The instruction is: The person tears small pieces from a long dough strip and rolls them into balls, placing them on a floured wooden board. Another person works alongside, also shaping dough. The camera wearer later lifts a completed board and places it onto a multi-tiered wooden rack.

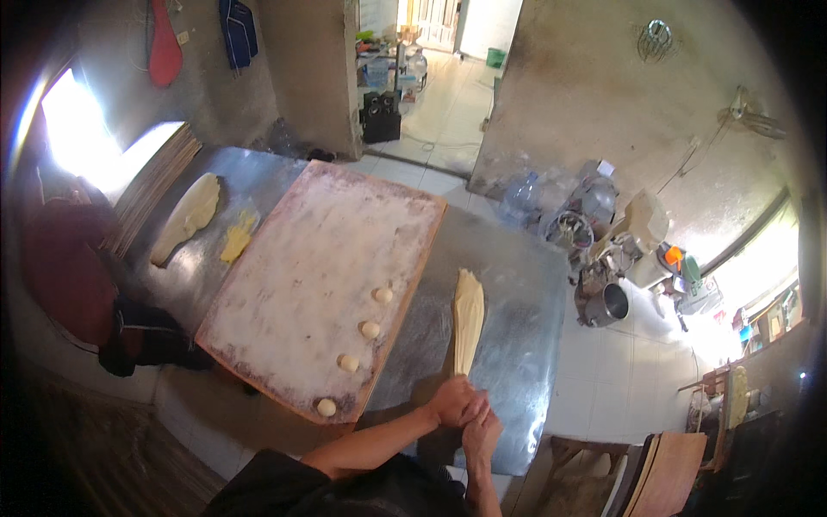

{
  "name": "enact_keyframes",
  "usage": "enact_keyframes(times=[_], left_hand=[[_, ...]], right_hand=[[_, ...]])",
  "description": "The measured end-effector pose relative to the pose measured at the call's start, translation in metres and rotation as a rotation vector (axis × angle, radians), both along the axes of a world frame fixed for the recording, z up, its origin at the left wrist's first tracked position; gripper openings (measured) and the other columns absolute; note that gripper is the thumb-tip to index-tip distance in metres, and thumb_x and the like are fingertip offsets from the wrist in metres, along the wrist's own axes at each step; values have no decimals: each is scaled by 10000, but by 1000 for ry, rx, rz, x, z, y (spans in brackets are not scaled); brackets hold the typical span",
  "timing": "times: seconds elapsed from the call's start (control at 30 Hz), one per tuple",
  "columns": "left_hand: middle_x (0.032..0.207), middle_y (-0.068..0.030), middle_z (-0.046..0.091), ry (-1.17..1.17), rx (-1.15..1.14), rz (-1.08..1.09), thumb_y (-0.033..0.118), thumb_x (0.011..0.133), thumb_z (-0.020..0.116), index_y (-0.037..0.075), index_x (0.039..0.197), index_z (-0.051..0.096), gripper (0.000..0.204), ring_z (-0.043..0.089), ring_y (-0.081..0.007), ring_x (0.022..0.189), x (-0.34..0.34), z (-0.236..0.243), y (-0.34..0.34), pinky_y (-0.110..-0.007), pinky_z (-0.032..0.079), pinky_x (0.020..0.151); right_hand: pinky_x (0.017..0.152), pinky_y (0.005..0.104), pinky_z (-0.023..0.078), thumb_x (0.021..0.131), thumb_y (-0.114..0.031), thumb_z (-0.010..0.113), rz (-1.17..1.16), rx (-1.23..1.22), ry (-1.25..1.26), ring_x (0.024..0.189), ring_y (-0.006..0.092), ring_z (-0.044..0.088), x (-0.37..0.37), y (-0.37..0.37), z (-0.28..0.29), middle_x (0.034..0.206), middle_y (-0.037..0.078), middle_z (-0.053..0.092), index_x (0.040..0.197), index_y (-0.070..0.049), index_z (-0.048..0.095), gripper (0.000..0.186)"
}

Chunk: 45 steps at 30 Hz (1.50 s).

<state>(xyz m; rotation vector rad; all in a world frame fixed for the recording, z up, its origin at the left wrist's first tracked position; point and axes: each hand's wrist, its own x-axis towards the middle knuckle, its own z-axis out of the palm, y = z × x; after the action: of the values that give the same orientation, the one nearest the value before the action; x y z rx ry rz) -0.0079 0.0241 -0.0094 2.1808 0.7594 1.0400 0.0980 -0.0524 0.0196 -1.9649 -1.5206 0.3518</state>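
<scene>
A long pale strip of dough lies on the metal tabletop, its far end broader and folded lengthwise. My left hand is closed around its near end. Pressed up against the left hand, my right hand has its fingers curled in; whatever is between them is hidden. To the left, a floured wooden board carries several small round dough balls in a row along its right edge, among them one ball at the far end and another at the near corner.
Left of the board lie another long dough piece and a yellow smear of soft fat or dough. A stack of thin boards stands at the far left. Beyond the right table edge sit a metal pot and a large clear bottle.
</scene>
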Motion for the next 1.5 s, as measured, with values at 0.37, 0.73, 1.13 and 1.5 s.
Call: enact_keyframes(times=[0.37, 0.73, 1.13, 1.5], left_hand=[[991, -109, 721, 130, 95, 217, 109, 1002, 576, 82, 1022, 738, 165, 680, -310, 990, -22, 36, 8, -465, 529, 893], [1072, -99, 719, 52, -169, 194, 127, 935, 673, 124, 1146, 733, 219, 692, -324, 1018, -62, 39, -24, -464, 563, 883], [925, -239, 734, 324, -726, -94, 482, 1112, 376, 101, 1238, 612, 465, 721, -435, 822, -1, 86, -44, -537, 555, 708], [797, -265, 714, 82, -702, 79, 401, 1125, 355, -31, 929, 643, 555, 705, -434, 717, -10, 58, -1, -502, 518, 626]], right_hand=[[1152, 607, 331, 1049, -173, 533, 179, 6, -416, 1432, 535, 391, 25, -29, 20, 1525, 311, 462, 1200, 32, 604, 265], [1213, 597, 301, 1031, -245, 550, 322, -157, -284, 1466, 532, 365, 70, -35, -36, 1553, 323, 436, 1499, 21, 479, 544], [642, 540, 506, 1015, -170, 574, 103, 92, -212, 749, 426, 650, 77, -41, 18, 834, 176, 615, 924, -36, 594, 163], [607, 538, 468, 1058, -270, 514, 54, -82, -61, 732, 430, 659, 6, -10, 51, 819, 223, 659, 839, -38, 596, 329]])
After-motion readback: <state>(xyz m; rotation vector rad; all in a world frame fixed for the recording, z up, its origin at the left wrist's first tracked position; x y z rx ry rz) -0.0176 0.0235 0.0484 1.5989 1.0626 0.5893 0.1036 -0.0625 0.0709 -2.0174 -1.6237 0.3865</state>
